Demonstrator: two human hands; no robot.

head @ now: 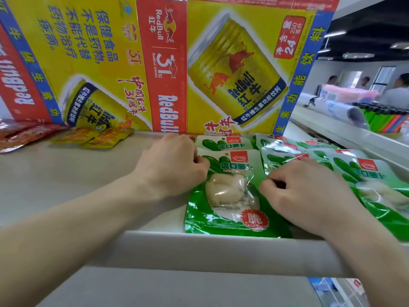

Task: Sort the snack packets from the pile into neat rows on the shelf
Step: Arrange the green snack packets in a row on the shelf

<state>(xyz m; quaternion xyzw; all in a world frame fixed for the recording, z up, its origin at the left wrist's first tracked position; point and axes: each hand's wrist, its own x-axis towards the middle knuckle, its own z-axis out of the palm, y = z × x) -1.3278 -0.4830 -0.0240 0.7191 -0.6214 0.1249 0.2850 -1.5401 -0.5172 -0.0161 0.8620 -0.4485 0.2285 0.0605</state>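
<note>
Left hand [170,165] and right hand [309,191]: each grip curled, pinching front green packet [230,196] by its side edges, flat on shelf [66,185].

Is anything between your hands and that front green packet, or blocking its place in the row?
Nothing visible. The left hand and right hand hold the front green packet by its side edges at the front of the shelf. It overlaps the rear green packet.
</note>
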